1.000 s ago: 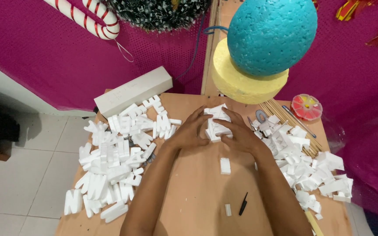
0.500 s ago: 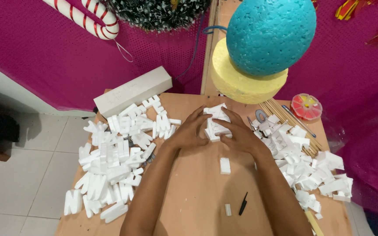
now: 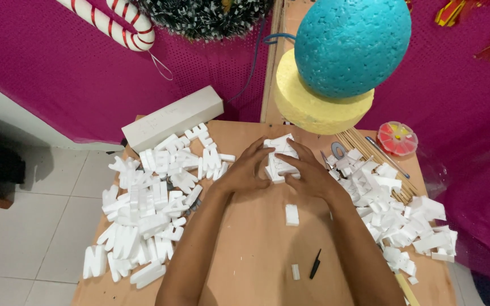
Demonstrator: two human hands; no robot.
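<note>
Both my hands meet at the far middle of a brown table (image 3: 256, 255). My left hand (image 3: 244, 170) and my right hand (image 3: 307, 173) together grip a white foam letter piece (image 3: 282, 160), fingers wrapped round its sides. A small white foam block (image 3: 292, 215) lies just below my right wrist. Nearer me lie a tinier foam scrap (image 3: 295, 272) and a small black tool (image 3: 315, 264).
A heap of white foam letters (image 3: 148, 209) covers the table's left side, another heap (image 3: 392, 209) the right. A long white foam bar (image 3: 172, 118) lies at the back left. A teal foam ball (image 3: 351, 45) on a yellow foam disc (image 3: 313, 107) hangs overhead. Wooden skewers (image 3: 370, 148) and a round bead box (image 3: 397, 137) sit back right.
My hands stay clasped on the foam piece with only slight finger shifts. The view has nudged a little.
</note>
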